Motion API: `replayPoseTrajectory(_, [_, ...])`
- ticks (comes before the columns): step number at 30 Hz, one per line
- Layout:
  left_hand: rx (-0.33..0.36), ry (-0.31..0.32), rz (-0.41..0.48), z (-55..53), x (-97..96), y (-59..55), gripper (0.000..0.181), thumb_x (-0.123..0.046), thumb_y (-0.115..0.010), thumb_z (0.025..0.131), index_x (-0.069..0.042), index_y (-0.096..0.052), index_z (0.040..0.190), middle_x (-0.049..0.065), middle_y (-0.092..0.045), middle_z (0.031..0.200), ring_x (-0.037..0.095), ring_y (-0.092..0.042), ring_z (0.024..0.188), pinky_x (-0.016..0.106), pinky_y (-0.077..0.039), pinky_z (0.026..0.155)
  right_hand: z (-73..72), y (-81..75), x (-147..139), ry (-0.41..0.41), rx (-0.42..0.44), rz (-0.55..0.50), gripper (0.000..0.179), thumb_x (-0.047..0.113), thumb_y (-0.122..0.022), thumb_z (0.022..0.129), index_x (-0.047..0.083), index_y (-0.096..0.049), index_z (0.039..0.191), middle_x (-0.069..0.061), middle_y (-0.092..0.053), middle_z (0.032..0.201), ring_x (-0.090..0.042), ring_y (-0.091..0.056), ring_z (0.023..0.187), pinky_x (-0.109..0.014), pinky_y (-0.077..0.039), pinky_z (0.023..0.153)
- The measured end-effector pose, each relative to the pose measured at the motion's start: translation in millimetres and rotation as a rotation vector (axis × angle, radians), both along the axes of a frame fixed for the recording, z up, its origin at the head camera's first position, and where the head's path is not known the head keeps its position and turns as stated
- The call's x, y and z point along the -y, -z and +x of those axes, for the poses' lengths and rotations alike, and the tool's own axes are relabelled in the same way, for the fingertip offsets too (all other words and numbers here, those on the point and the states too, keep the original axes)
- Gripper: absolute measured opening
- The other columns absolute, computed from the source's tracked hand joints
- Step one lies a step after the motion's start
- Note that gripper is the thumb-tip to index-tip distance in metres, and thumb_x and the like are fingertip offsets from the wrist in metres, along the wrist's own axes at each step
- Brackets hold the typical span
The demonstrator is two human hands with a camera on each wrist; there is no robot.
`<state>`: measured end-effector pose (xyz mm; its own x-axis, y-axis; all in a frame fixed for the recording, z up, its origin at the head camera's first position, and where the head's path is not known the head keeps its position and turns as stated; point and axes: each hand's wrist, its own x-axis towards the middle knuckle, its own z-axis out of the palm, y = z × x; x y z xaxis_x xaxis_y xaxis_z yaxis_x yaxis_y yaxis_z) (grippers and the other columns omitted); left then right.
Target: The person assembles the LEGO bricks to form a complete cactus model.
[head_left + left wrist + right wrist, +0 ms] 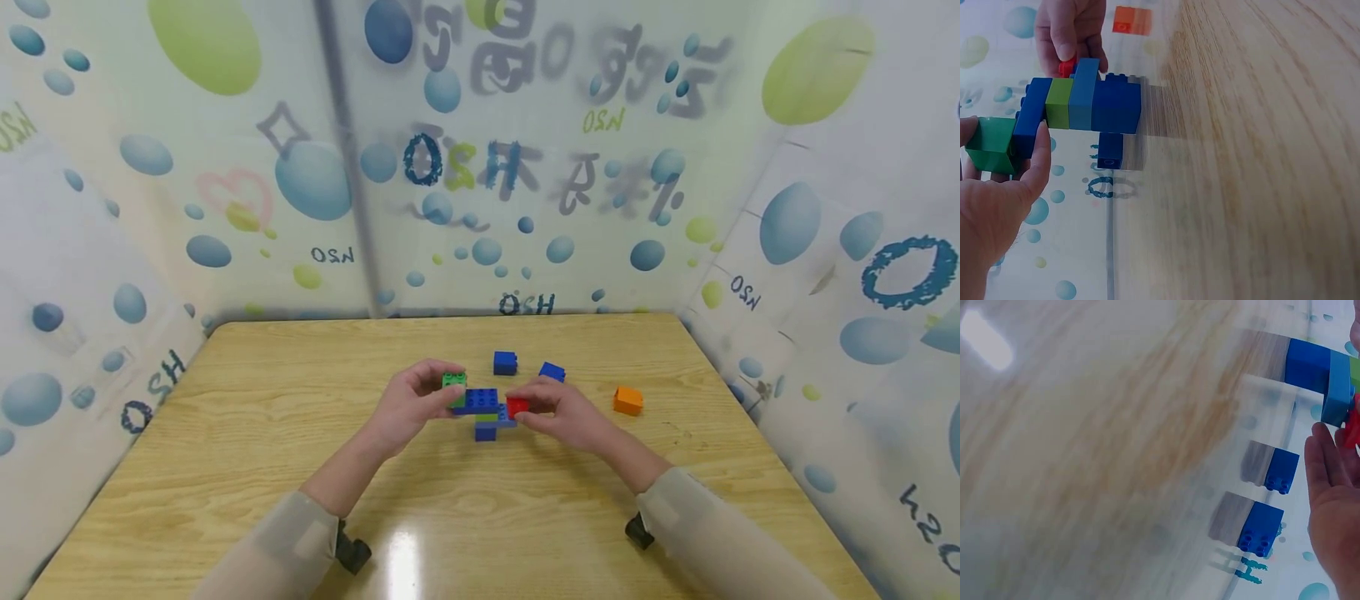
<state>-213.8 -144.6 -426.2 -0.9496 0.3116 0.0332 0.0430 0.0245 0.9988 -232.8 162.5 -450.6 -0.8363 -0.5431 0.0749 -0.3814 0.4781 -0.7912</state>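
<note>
A small tower of toy building bricks stands on the table before me. From the bottom up it has a dark blue brick (1116, 106), a lighter blue brick (1084, 100), a lime brick (1058, 103) and a long blue brick (480, 400). At the tower's top left, my left hand (401, 410) pinches a green brick (453, 381) between thumb and fingers, close on the long blue brick's end. My right hand (570, 417) pinches a red brick (517, 407) over the lighter blue brick's right end. Fingers partly hide the red one.
Behind the tower lie two loose blue bricks, one (505, 362) straight back and one (552, 372) by the right hand. An orange brick (627, 401) lies farther right on the wooden table (300, 375). A printed sheet (465, 275) hangs along the back edge.
</note>
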Motion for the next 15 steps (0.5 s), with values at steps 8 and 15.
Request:
replayPoseTrajectory(8, [-0.009, 0.007, 0.014, -1.0, 0.5, 0.2, 0.036, -0.014, -0.074, 0.106, -0.002, -0.067, 0.14, 0.007, -0.065, 0.113, 0.022, -0.064, 0.1, 0.032, -0.069, 0.085, -2.1, 0.6, 3.7, 0.011, 0.092, -0.042, 0.039, 0.016, -0.073, 0.107, 0.007, -0.07, 0.145, -0.013, -0.067, 0.139, -0.032, -0.076, 0.123, -0.037, -0.065, 0.103])
replayPoseTrajectory(15, [-0.001, 0.004, 0.004, -1.1, -0.2, 1.5, 0.041, -0.013, -0.074, 0.106, 0.003, -0.063, 0.143, 0.007, -0.065, 0.114, 0.021, -0.065, 0.1, 0.033, -0.069, 0.085, -1.4, 0.2, 3.9, 0.038, 0.194, -0.082, 0.039, 0.019, -0.074, 0.107, 0.005, -0.069, 0.144, -0.016, -0.067, 0.142, -0.03, -0.079, 0.116, -0.04, -0.067, 0.099])
